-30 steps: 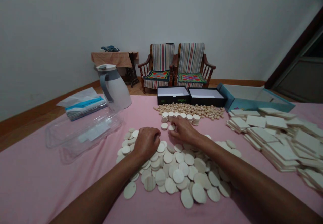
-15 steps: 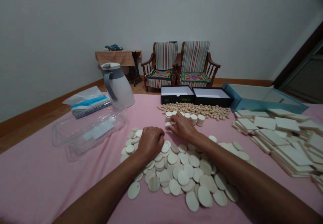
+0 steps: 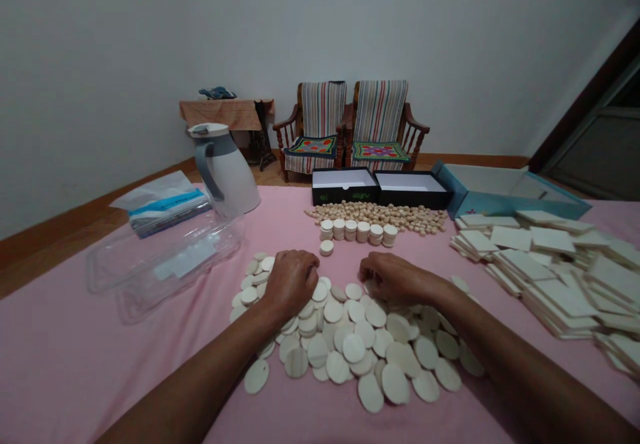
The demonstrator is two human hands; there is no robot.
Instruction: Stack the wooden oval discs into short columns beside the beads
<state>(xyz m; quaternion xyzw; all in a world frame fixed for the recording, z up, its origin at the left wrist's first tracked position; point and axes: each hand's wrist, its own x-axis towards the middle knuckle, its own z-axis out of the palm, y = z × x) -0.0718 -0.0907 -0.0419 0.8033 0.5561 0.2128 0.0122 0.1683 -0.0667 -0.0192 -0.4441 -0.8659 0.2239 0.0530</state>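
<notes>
A loose heap of pale round wooden discs (image 3: 353, 349) spreads over the pink cloth before me. My left hand (image 3: 294, 281) rests at the heap's upper left, fingers curled down; whatever they hold is hidden. At the upper right edge my right hand (image 3: 393, 277) bends its fingers onto a wooden disc (image 3: 369, 287), partly covered by them. Beyond the hands stands a row of short disc stacks (image 3: 351, 231). One low stack (image 3: 327, 248) sits in front of the row's left end.
Behind the stacks lie many small wooden beads (image 3: 380, 216), then two black boxes (image 3: 345, 194). Square wooden tiles (image 3: 560, 284) pile up at right, near a blue box (image 3: 505, 197). Left are a clear plastic tray (image 3: 165, 264), a tissue pack (image 3: 167, 211) and a jug (image 3: 227, 171).
My right hand has drawn back from the low front stack to the heap's upper right edge. My left hand stays on the heap. The view has shifted slightly.
</notes>
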